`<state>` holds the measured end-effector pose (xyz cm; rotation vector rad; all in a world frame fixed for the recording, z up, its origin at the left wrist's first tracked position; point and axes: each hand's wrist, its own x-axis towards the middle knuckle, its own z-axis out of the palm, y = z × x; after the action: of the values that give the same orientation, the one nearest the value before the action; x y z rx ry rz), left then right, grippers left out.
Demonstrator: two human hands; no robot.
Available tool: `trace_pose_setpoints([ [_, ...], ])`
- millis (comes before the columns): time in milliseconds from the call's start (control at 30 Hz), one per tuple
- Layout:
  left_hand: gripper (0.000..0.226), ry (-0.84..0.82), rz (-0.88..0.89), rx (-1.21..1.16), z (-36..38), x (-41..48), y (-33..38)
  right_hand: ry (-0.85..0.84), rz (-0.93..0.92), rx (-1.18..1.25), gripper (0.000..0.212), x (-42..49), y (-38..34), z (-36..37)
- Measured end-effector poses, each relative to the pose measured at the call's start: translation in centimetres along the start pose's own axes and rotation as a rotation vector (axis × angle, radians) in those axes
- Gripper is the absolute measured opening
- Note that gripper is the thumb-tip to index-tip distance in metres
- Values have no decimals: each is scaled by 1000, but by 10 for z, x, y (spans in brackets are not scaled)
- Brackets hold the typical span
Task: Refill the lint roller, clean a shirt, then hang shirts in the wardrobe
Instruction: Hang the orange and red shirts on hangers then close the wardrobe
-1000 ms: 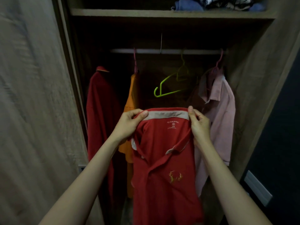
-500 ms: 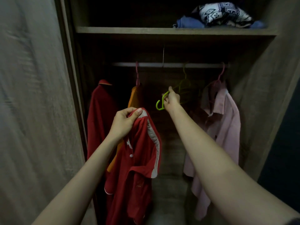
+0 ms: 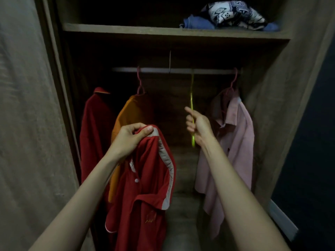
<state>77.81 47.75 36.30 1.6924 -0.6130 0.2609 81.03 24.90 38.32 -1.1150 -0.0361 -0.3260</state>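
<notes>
The open wardrobe (image 3: 268, 105) has a rail (image 3: 208, 70). Below the rail, the left hand (image 3: 126, 140) pinches the red shirt (image 3: 145, 205) by its collar, and the right hand (image 3: 197, 124) clasps the green hanger (image 3: 191, 98), hooked on the rail.

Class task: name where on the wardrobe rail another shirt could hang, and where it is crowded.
Free: the rail between the orange shirt and the pink shirt, where only the green hanger hangs. Crowded: the left end, dark red shirt beside orange.
</notes>
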Motion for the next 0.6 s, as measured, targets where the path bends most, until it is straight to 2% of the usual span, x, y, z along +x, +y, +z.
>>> trace_pose_setpoints([
  [67, 12, -46, 40, 119, 8, 6, -3, 68, -37, -202, 28, -35, 9, -23],
  [200, 7, -28, 222, 498, 25, 23, -18, 138, -56, -371, 29, -100, 18, -56],
  [300, 12, 8, 270, 564, 48, 40, -34, 162, -40, -413, 28, -149, 20, -84],
  [600, 20, 49, 178, 655, 71, 80, -57, 159, 51, -383, 29, -246, -13, -126],
])
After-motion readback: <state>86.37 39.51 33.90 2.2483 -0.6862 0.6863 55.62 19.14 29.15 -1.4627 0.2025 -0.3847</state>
